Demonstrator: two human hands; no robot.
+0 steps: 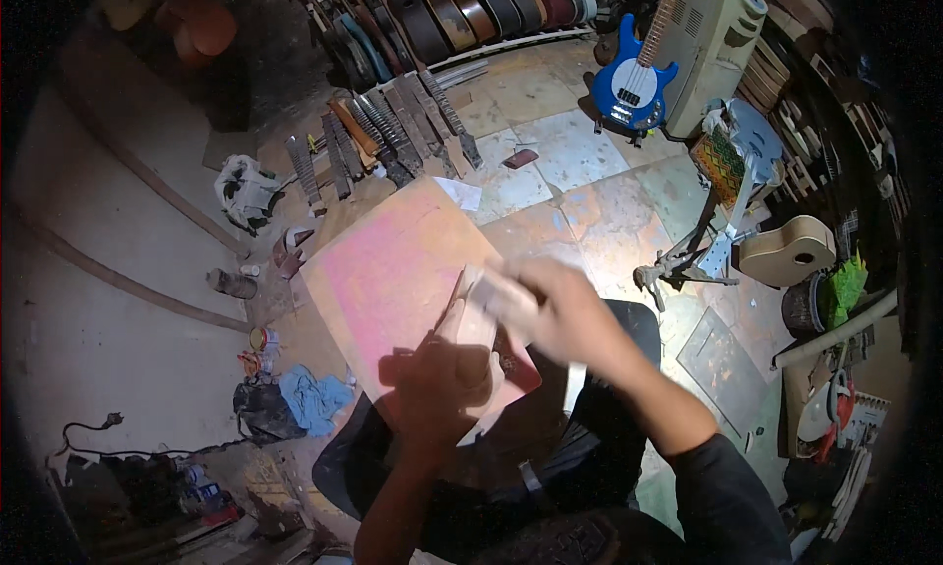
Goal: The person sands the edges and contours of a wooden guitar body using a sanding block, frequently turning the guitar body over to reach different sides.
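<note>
My left hand [429, 393] is wrapped round a pale, shaped piece of wood [476, 331], which leans over the board on my lap. Its exact kind is hard to make out. My right hand [567, 314], smeared by motion, grips a small light block [506, 302] against the upper end of that wood. Beneath both hands lies a flat board [378, 255], tan with a broad pink patch, resting on my dark-clothed legs.
Several guitar necks [388, 133] lie on the floor ahead, with a row of guitar bodies [462, 15] behind them. A blue electric bass [629, 79] stands at the far right. To the right are a metal stand [678, 270] and a small natural-wood guitar [786, 254]. Blue cloth [312, 400] lies left.
</note>
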